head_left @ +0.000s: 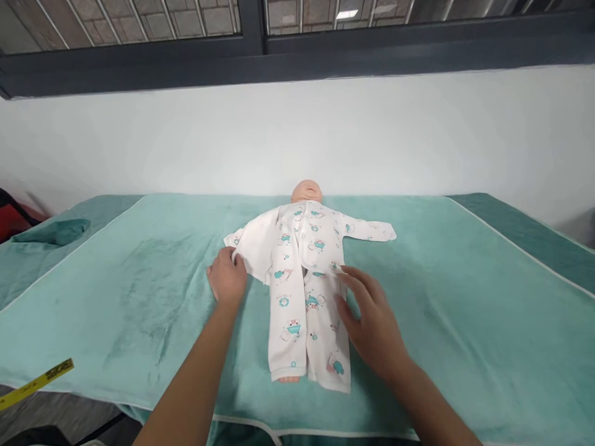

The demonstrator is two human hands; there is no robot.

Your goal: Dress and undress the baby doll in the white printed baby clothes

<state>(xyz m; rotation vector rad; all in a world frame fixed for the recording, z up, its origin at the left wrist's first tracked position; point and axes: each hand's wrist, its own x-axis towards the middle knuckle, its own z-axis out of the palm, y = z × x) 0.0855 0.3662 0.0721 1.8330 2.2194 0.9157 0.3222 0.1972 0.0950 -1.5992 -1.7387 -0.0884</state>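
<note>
A baby doll [307, 191] lies on its back, its head toward the wall, dressed in white printed baby clothes. The front of the baby shirt [263, 238] is folded open on the left side, showing its plain inner face. My left hand [227, 275] pinches the edge of that opened flap. Over the right hip, my right hand [372, 316] has its fingers apart, the fingertips at the shirt's lower hem. The printed baby pants [287, 322] cover both legs, and toes of one foot peep out at the left cuff. The right sleeve is stretched out sideways.
A green blanket [139, 297] with white edging covers the table. Behind it rise a white wall [297, 136] and a dark window frame [139, 68]. A yellow strip [37, 384] shows at the lower left, a red and black item [13, 220] at the far left.
</note>
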